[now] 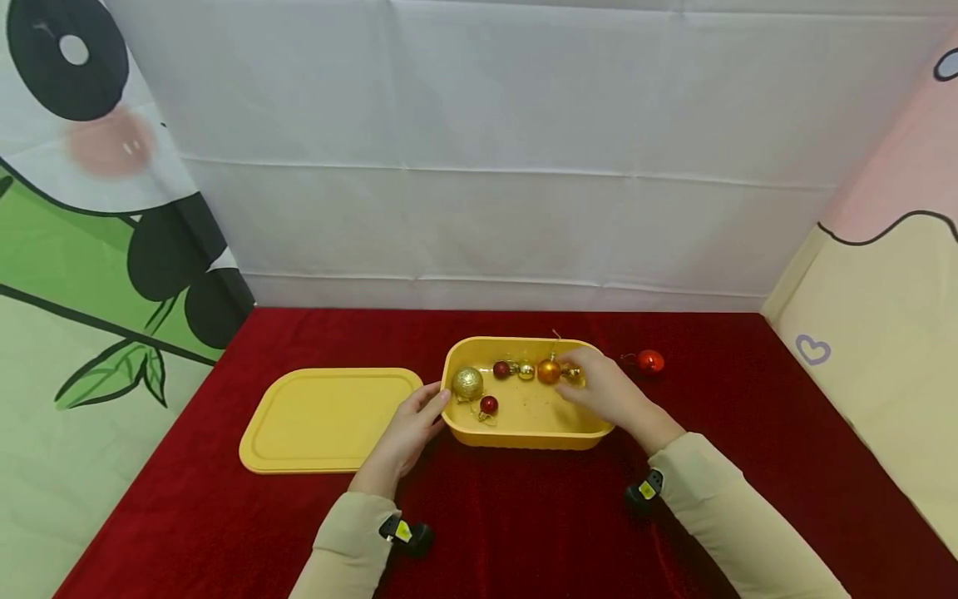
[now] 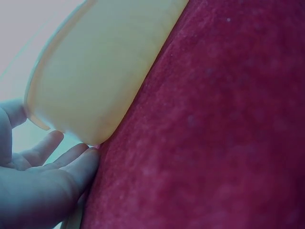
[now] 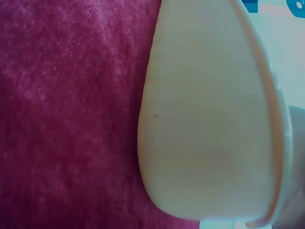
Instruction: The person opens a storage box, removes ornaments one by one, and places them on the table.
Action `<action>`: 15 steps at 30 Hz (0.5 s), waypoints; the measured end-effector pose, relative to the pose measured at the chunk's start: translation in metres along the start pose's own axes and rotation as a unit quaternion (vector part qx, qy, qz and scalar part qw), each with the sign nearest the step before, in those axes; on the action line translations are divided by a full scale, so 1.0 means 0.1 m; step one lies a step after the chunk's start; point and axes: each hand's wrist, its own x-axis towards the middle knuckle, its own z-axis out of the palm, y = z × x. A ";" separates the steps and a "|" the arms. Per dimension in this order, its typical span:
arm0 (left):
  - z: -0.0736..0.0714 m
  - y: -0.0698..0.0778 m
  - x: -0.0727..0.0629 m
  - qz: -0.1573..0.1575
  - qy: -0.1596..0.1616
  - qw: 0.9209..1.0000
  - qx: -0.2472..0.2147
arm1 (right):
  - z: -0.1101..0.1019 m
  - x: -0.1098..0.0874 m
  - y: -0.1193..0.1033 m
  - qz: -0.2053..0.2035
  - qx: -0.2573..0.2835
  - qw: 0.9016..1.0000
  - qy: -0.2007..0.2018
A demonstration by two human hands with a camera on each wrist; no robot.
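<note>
A yellow plastic box [image 1: 524, 439] stands on the red cloth in the head view. At its left end my left hand [image 1: 410, 424] grips it, thumb at the rim and fingertips against the end wall in the left wrist view. Inside the right end my right hand [image 1: 599, 387] pinches an orange bauble [image 1: 549, 371], its hanging string pointing up. A small gold bauble [image 1: 572, 372] lies close by, partly behind the fingers. Also in the box are a large glittery gold bauble [image 1: 467, 383], a dark red bauble [image 1: 501, 369], a shiny gold bauble [image 1: 525, 371] and a red bauble [image 1: 489, 405].
A flat yellow lid [image 1: 329, 420] lies left of the box, partly behind the left hand. To the right of the box is a red bauble [image 1: 649, 362] with a string. The red cloth [image 1: 524, 532] reaches back to a white fabric wall [image 1: 509, 233].
</note>
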 end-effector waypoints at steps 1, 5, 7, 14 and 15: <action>0.00 0.00 0.00 0.000 0.000 1.000 0.001 | 0.01 0.01 0.00 -0.001 -0.004 1.000 -0.005; -0.01 0.00 0.01 -0.001 -0.002 1.000 0.004 | 0.05 0.05 -0.02 -0.007 -0.022 1.000 -0.018; -0.01 -0.01 0.01 -0.001 -0.001 1.000 0.002 | 0.07 0.06 -0.03 -0.007 -0.030 0.999 -0.023; -0.01 0.00 0.00 -0.002 0.000 1.000 -0.001 | 0.12 0.10 -0.05 0.004 -0.077 0.996 -0.051; -0.01 0.00 0.00 0.000 -0.001 1.000 0.000 | 0.12 0.11 -0.06 0.004 -0.083 0.995 -0.054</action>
